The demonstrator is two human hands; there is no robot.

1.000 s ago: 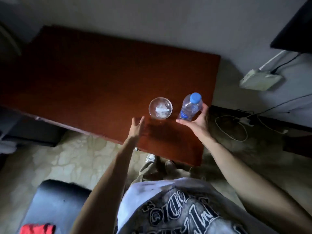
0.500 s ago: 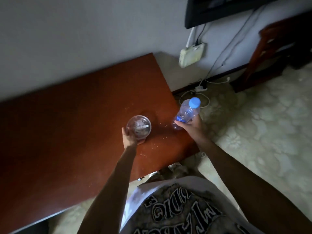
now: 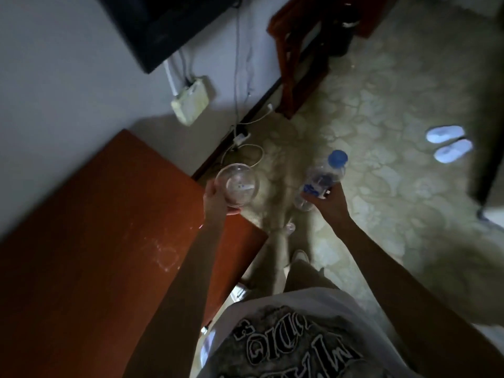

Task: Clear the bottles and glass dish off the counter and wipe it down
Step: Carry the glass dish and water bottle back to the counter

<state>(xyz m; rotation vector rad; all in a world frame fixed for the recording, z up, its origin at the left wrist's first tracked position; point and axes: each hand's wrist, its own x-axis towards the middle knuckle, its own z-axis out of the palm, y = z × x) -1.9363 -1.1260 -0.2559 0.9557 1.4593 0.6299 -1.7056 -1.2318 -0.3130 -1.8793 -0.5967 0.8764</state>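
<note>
Room: a dim room with a pale patterned floor [image 3: 381,110] and a grey wall.
Counter [image 3: 90,241]: dark red wood, bare in view, with white dusty marks near its edge.
Left hand [image 3: 216,199]: fingers curl around the glass dish [image 3: 236,184], held up just past the counter's corner.
Right hand [image 3: 326,199]: fingers wrap the low part of the bottle [image 3: 323,178], blue cap on top, out over the floor.
Doing it well: I think both should stay level and be held tight while they are carried away; the wiping comes after.
</note>
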